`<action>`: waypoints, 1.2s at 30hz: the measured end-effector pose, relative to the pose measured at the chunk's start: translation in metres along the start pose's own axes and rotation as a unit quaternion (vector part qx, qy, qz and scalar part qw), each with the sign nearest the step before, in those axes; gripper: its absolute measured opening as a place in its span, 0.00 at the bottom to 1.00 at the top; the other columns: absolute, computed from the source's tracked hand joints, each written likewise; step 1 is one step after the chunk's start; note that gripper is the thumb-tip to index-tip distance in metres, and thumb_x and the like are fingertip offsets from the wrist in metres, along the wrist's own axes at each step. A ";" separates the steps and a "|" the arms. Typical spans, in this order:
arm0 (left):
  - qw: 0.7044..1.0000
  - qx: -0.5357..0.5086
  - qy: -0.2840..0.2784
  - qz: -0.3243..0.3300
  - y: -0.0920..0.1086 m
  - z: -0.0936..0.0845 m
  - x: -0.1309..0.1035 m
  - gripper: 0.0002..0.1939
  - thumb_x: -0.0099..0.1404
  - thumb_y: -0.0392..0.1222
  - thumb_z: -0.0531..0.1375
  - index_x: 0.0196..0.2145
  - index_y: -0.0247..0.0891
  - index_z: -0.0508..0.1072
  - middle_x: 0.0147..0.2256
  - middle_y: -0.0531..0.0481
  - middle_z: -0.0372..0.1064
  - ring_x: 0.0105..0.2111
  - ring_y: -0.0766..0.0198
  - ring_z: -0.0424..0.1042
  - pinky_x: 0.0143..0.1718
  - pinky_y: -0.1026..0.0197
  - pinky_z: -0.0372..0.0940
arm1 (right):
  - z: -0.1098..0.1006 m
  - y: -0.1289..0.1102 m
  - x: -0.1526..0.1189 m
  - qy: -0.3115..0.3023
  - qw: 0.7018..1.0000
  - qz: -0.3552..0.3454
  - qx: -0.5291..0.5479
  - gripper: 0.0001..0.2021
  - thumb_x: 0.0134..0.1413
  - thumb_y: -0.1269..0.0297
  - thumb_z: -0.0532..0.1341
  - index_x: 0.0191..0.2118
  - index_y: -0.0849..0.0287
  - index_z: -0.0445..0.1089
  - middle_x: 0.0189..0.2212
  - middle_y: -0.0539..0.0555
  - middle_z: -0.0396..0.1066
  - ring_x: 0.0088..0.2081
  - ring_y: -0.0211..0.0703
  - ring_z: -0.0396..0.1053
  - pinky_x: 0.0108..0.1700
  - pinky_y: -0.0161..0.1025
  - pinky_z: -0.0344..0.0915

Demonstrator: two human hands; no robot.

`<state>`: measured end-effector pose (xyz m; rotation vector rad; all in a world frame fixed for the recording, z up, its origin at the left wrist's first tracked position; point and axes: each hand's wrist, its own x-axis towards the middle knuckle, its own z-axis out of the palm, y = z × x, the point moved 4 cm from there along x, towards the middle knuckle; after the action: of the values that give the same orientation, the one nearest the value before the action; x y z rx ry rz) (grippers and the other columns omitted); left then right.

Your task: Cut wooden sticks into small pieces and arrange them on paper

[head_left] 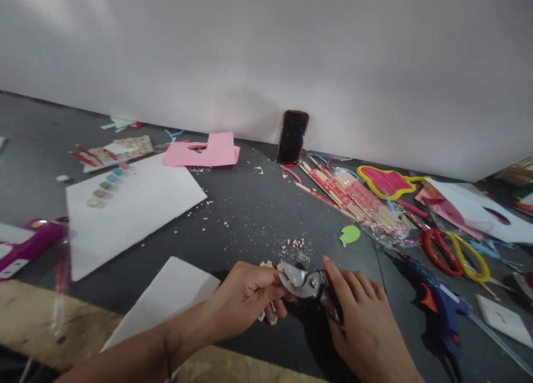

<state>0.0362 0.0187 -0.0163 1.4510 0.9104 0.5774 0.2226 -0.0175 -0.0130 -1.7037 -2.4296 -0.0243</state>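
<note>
In my right hand (358, 305) is a pair of pruning shears (307, 283), its curved metal blades pointing left and its handles inside my fingers. The blades are apart, with a small pale wooden bit showing between them. My left hand (258, 294) is closed at the blade tips, pinching a thin wooden stick (272, 312) that is mostly hidden by the fingers. Small cut wood bits (296, 243) lie on the dark table (250, 216) just beyond the blades, and more sit right behind my left fingertips.
Wooden sticks with red wrapping (328, 186), a green cutout (350, 235), scissors (441, 252) and a blue glue gun (437, 305) lie rightward. A phone (292, 136) leans on the wall. White sheets (129, 216), pink paper (220, 150) and a purple tool (31, 244) lie leftward.
</note>
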 end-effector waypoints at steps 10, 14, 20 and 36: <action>0.991 -0.123 -0.014 -0.053 0.002 0.006 -0.003 0.15 0.59 0.45 0.55 0.24 0.29 0.71 0.23 0.48 0.70 0.17 0.70 0.69 0.17 0.69 0.66 | 0.005 -0.004 -0.004 -0.001 0.999 -0.014 0.031 0.31 0.42 0.77 0.52 0.57 0.59 0.51 0.39 0.57 0.67 0.39 0.47 0.63 0.40 0.44 0.63; 0.984 -0.158 -0.022 -0.081 -0.001 0.007 -0.002 0.16 0.59 0.48 0.55 0.24 0.30 0.71 0.17 0.52 0.66 0.15 0.70 0.67 0.16 0.69 0.65 | 0.008 -0.001 -0.007 -0.012 1.000 -0.008 0.025 0.30 0.40 0.78 0.52 0.54 0.59 0.54 0.38 0.56 0.67 0.38 0.46 0.64 0.40 0.43 0.63; 0.990 -0.122 0.018 -0.068 -0.002 0.002 0.001 0.08 0.57 0.41 0.58 0.30 0.32 0.72 0.18 0.53 0.69 0.18 0.70 0.69 0.22 0.68 0.66 | 0.004 0.002 0.000 -0.002 1.000 0.013 0.000 0.28 0.41 0.74 0.54 0.53 0.58 0.54 0.39 0.56 0.67 0.39 0.48 0.64 0.41 0.45 0.62; 0.992 -0.119 -0.009 -0.041 0.001 0.004 -0.003 0.17 0.60 0.48 0.57 0.25 0.30 0.72 0.23 0.49 0.70 0.18 0.71 0.70 0.19 0.69 0.66 | 0.001 -0.002 0.002 -0.015 0.999 0.001 0.036 0.34 0.47 0.73 0.54 0.61 0.58 0.44 0.43 0.58 0.66 0.43 0.48 0.61 0.43 0.47 0.60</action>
<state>0.0384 0.0141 -0.0152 1.1971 0.8524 0.5889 0.2196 -0.0163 -0.0137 -1.6884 -2.4184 0.0887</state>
